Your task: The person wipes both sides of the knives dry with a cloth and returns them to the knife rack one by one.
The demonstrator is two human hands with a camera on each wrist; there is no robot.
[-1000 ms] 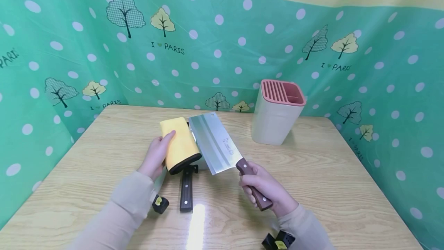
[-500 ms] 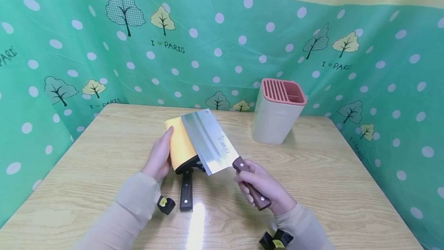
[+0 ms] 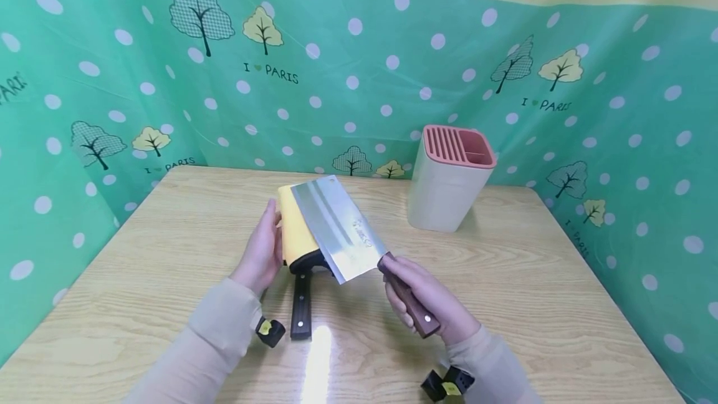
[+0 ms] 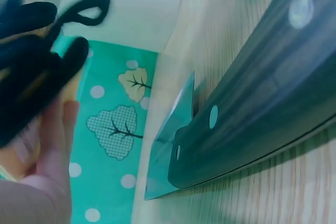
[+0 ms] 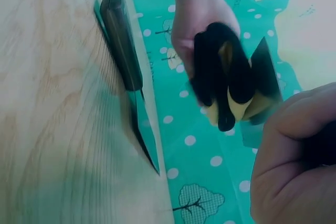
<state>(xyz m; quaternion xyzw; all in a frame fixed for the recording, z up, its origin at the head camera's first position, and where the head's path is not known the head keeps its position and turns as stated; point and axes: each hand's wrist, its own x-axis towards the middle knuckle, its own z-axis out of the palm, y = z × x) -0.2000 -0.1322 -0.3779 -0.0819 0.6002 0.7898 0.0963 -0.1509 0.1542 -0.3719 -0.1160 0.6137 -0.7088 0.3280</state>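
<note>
My right hand [image 3: 423,298] grips the brown riveted handle of a cleaver [image 3: 342,229], its wide steel blade tilted up to the left above the table. My left hand [image 3: 260,251] holds a folded yellow cloth [image 3: 294,229] with black edging against the blade's left side. Part of the cloth is hidden behind the blade. Below them a second knife [image 3: 301,307] lies on the table, handle toward me; the head view hides its blade. The right wrist view shows this knife's dark handle [image 5: 122,45] and pointed blade, apart from both hands.
A white knife block [image 3: 443,198] with a pink slotted top stands at the back right of the wooden table [image 3: 533,304]. A green patterned curtain [image 3: 359,67] hangs behind the table and along both sides.
My left hand has moved right with the cloth, which now lies partly behind the cleaver blade. The cleaver has shifted slightly left, and the left thumb no longer lies across the cloth's front.
</note>
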